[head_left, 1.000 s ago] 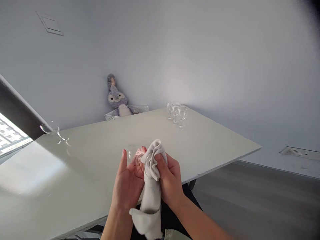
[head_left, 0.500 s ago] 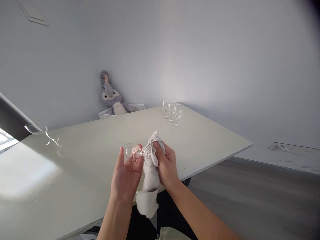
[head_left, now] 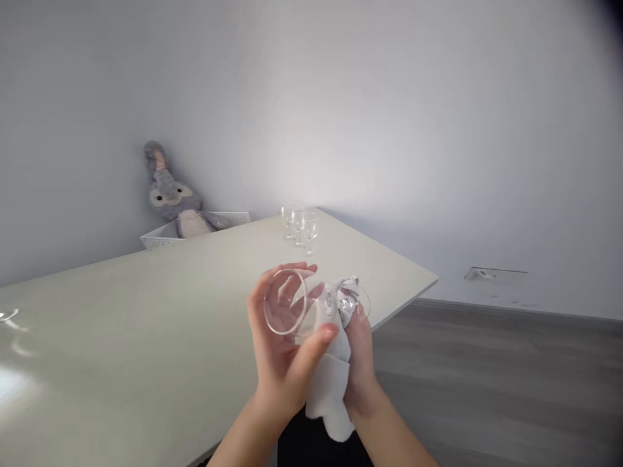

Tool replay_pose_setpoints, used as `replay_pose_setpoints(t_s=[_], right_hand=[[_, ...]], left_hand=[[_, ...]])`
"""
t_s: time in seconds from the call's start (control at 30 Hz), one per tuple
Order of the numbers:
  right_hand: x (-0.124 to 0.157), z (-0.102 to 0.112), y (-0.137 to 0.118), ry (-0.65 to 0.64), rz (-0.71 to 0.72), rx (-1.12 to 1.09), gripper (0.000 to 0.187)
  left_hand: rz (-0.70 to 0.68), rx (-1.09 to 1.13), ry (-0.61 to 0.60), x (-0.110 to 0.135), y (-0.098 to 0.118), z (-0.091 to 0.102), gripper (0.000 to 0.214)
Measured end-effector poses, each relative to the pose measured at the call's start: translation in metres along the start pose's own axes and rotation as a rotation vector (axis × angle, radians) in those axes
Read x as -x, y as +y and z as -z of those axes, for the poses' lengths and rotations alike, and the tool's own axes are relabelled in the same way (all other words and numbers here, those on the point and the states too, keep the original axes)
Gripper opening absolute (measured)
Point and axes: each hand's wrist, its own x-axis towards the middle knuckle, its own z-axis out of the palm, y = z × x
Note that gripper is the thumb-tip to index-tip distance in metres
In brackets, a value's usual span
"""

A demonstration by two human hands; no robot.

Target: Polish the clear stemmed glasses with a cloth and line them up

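Note:
A clear wine glass [head_left: 285, 301] lies tipped sideways between my hands, its round mouth facing me on the left. My left hand [head_left: 275, 350] curls around the bowl, fingers behind it and thumb in front. A white cloth [head_left: 331, 383] wraps about the stem side and hangs down below. My right hand [head_left: 361, 350] grips the cloth around the stem, near the glass's foot; most of its fingers are hidden behind the cloth. Both hands are held above the near edge of the pale table [head_left: 170, 337].
Three wine glasses [head_left: 310, 228] stand upright close together near the table's far corner. Part of another glass [head_left: 8, 316] shows at the left edge. Behind the table a grey plush rabbit [head_left: 170, 194] sits in a white basket [head_left: 160, 241] against the wall.
The glass has turned so its mouth faces more toward me. My left hand has closed around the bowl, and the cloth has moved onto the stem. The view has shifted to the right.

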Motion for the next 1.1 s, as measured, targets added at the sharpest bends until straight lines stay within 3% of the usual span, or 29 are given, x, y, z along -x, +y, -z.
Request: replay_pose_setpoints(t_s=[0.1, 0.27, 0.43, 0.67, 0.9, 1.1], right_hand=[[-0.008, 0.022, -0.010, 0.316, -0.035, -0.120, 0.031], [-0.019, 0.065, -0.012, 0.491, 0.069, -0.162, 0.032], [-0.021, 0.084, -0.009, 0.463, 0.008, -0.188, 0.030], [-0.024, 0.095, -0.007, 0.355, -0.073, -0.158, 0.021], [-0.028, 0.098, -0.011, 0.359, -0.119, -0.119, 0.028], [-0.028, 0.097, -0.011, 0.380, -0.142, -0.134, 0.032]], left_hand=[[-0.006, -0.012, -0.003, -0.014, -0.001, -0.014, 0.052], [0.126, -0.087, -0.096, -0.044, -0.029, -0.019, 0.051], [0.269, -0.293, -0.145, -0.065, -0.076, -0.015, 0.051], [0.296, -0.313, -0.123, -0.078, -0.120, -0.025, 0.057], [0.292, -0.350, 0.000, -0.092, -0.146, -0.025, 0.047], [0.260, -0.507, 0.078, -0.100, -0.158, -0.023, 0.054]])
